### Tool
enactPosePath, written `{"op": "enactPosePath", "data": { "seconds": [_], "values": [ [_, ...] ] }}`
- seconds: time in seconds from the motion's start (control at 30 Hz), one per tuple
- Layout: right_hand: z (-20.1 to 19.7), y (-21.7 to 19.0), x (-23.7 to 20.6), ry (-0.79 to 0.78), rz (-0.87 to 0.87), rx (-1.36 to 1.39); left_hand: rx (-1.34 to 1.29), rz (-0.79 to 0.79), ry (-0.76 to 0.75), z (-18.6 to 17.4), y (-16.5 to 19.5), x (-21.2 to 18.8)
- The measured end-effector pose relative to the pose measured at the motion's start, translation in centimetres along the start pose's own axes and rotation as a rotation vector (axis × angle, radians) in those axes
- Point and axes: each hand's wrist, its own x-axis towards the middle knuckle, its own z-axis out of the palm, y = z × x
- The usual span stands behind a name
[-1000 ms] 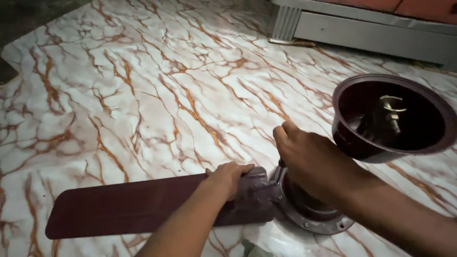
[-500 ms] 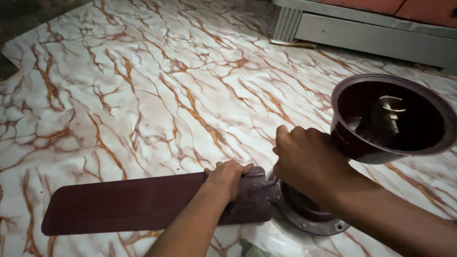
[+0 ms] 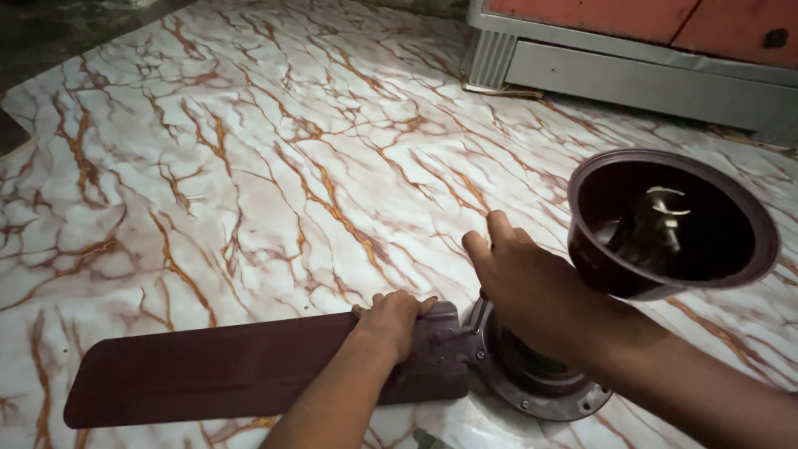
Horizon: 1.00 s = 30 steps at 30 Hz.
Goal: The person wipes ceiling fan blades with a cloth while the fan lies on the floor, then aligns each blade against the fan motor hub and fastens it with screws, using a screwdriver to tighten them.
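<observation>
Maroon fan blade [image 3: 216,370], one, flat; left hand [image 3: 389,320] presses fingers flat on it. Right hand [image 3: 532,287] curled over round metal motor hub [image 3: 540,391], grip unclear. One dark canopy cup [image 3: 669,223] at 2 o'clock.

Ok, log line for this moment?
left hand: pressing fan blade | right hand: on motor hub | canopy cup: standing beside

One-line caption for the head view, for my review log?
Left hand presses a maroon fan blade on marble-patterned floor; right hand covers the motor hub.
</observation>
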Motion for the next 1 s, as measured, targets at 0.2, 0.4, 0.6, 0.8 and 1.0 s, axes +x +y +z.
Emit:
{"op": "enactPosePath", "data": {
  "seconds": [0.2,0.4,0.6,0.8,1.0],
  "values": [
    [0.2,-0.6,-1.6,0.072,-0.237,-0.114,0.028,0.051,0.012,0.0,0.3,-0.2],
    [1.0,1.4,-1.7,0.095,-0.080,-0.103,0.062,0.106,-0.011,0.4,0.8,1.2],
    [2.5,0.0,-0.3,0.100,0.003,-0.109,0.062,0.073,-0.034,0.8,-1.1,1.5],
    [3.0,0.0,0.6,0.039,0.154,-0.059,0.022,0.044,-0.034,0.4,-0.8,1.1],
    [2.9,0.4,0.3,0.137,-0.063,-0.119,0.017,0.018,-0.046,0.7,-0.9,1.7]
  ]
}}
